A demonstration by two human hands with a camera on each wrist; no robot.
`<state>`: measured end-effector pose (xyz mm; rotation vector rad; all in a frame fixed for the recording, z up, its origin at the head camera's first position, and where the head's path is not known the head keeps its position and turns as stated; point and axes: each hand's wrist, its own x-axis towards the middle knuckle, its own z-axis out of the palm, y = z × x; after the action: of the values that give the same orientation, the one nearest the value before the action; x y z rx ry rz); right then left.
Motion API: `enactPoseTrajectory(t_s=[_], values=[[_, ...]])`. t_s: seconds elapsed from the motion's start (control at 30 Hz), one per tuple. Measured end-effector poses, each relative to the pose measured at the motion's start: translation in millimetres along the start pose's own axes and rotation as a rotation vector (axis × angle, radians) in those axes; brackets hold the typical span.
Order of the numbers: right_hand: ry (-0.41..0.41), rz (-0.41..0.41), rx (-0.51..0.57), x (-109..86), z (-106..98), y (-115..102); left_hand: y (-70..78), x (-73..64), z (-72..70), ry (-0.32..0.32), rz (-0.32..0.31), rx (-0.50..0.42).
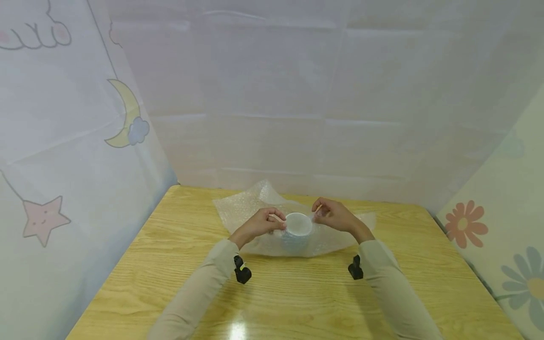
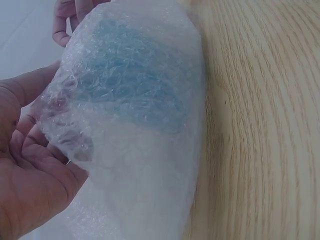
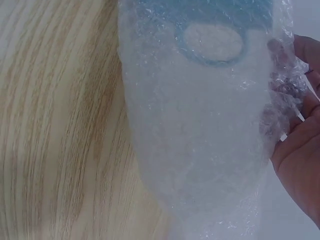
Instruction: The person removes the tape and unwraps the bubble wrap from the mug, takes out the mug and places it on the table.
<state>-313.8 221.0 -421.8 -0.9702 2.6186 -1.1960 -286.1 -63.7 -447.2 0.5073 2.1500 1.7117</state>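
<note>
A light blue mug point(image 1: 299, 224) with a white inside stands mouth up on a sheet of bubble wrap point(image 1: 238, 205). The near part of the sheet is raised over the mug's front, so its blue side point(image 2: 132, 75) shows blurred through the plastic. In the right wrist view a blue looped handle point(image 3: 240, 50) appears behind the wrap. On the left of the rim, my left hand point(image 1: 261, 223) pinches the wrap between thumb and fingers. My right hand point(image 1: 340, 217) grips a gathered bit of wrap on the other side of the rim.
The wooden table point(image 1: 293, 302) runs under the wrap and both forearms. Black wrist cameras point(image 1: 243, 271) hang below the cuffs. A pale cloth backdrop point(image 1: 276, 141) rises at the table's far edge, with printed walls at both sides.
</note>
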Motion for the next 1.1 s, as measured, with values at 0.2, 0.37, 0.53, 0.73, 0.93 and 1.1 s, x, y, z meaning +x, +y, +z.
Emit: enactPoseTrajectory(t_s=[0.2,0.37,0.53,0.73,0.93,1.1], values=[[0.004,-0.029,0.024,-3.2,0,-2,4.6,-5.2,-3.8,-0.046,0.051,0.034],[-0.009,-0.032,0.022,-6.5,-1,-1,9.1,-9.4,-3.6,-0.047,0.071,0.080],[0.002,-0.025,0.005,-12.1,-3,0,13.1,-13.6,-2.3,-0.053,0.085,0.160],[0.060,-0.033,-0.005,-19.7,-6,0,19.2,-18.8,-0.5,-0.047,0.126,0.232],[0.107,-0.038,-0.020,-25.4,-9,-3,18.4,-23.0,1.4,0.017,0.165,0.300],[0.160,-0.053,-0.024,-31.5,-9,-7,16.9,-25.8,2.9,0.103,0.200,0.323]])
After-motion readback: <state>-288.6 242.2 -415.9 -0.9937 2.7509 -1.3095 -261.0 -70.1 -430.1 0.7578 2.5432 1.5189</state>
